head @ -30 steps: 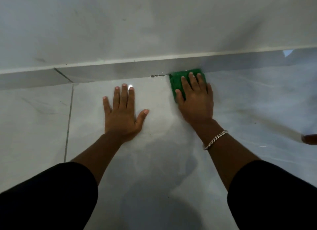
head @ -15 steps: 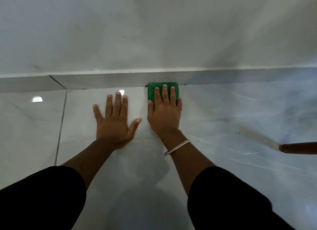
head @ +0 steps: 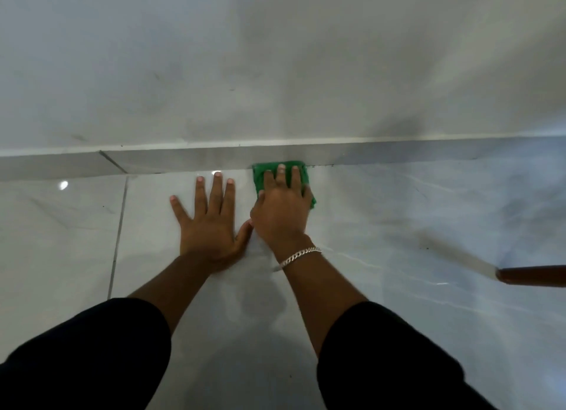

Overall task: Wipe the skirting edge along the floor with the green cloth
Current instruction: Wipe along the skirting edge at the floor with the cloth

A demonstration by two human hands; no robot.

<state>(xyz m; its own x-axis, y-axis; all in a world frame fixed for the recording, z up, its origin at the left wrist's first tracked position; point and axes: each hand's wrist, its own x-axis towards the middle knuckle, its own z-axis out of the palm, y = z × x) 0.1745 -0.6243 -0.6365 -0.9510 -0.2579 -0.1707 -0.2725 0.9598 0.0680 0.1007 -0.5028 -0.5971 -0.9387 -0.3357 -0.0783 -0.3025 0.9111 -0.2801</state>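
A folded green cloth (head: 263, 173) lies on the glossy tile floor with its far edge against the grey skirting (head: 183, 160) at the foot of the wall. My right hand (head: 280, 209) lies flat on top of the cloth, fingers stretched toward the skirting, a silver chain bracelet on the wrist. Just left of it, my left hand (head: 208, 222) rests palm down on the bare floor with the fingers spread; its thumb touches the right hand. Most of the cloth is hidden under the right hand.
The pale wall (head: 275, 72) rises beyond the skirting. A dark grout line (head: 118, 235) crosses the floor at the left. A brown wooden leg (head: 533, 275) enters from the right edge. Small dark specks sit along the skirting's base right of the cloth.
My right hand has slid the cloth leftward along the skirting's base until it sits close beside the left hand. The left hand has stayed planted on the floor.
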